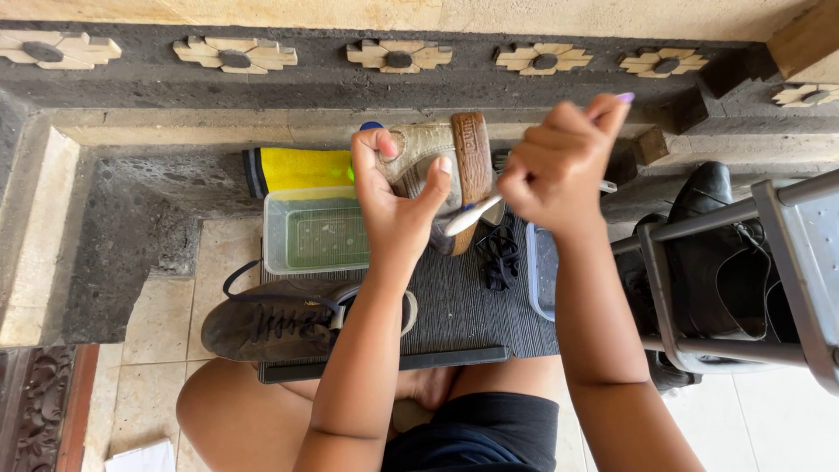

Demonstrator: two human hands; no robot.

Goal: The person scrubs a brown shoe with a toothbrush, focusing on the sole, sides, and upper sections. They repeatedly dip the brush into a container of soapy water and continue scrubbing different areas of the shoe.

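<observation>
Left hand (395, 203) clamped round upturned shoe (454, 162), sole edge running near-to-far — right hand (559, 162) fisted on toothbrush (476, 210), just right of shoe, bristles touching it; all above dark mat (463, 306).

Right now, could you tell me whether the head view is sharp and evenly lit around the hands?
Head view: daylight is soft and even, no harsh glare; the left hand and shoe are sharp; the right hand and the brush it holds look slightly motion-blurred; straight edges bow toward the frame's borders.

Matt suede shoe (271, 328), ribbed plastic mat (454, 306), clear plastic tub (315, 232), rough stone ledge (131, 227).
</observation>
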